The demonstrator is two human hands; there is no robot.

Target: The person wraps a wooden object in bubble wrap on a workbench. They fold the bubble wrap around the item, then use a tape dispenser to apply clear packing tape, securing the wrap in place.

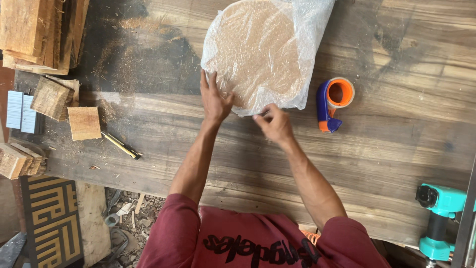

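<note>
Left hand point(214, 100) lies flat, open, on the wrapped round board point(258, 52); right hand point(274, 123) pinches the plastic wrap's edge point(258, 112). Best pulled taut before taping; tape dispenser point(333, 101) waits beside.

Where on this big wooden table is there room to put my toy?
Bare wood lies right of the orange-and-blue tape dispenser, and between the yellow pencil and left hand. Crowded: the left edge with wooden blocks, and around the plastic-wrapped round board.
</note>
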